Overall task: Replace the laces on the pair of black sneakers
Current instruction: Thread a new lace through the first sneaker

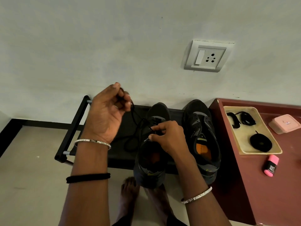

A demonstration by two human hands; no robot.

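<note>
Two black sneakers stand on a low black rack [71,128]. The left sneaker [151,160] lies under my hands; the right sneaker [202,137] stands beside it with no lace in view. A black lace [135,121] runs from the left sneaker up to my left hand [107,115], which is raised and pinches its end. My right hand [167,137] pinches the lace at the sneaker's eyelets. More lace loops lie on the rack at the sneaker's left.
A beige tray [244,137] on a maroon table [276,185] at the right holds bundled black laces [246,118] and a coiled lace [260,143]. A pink highlighter [271,165] and a pink box [285,123] lie nearby. My bare feet [128,193] stand below the rack. A wall socket [206,56] is above.
</note>
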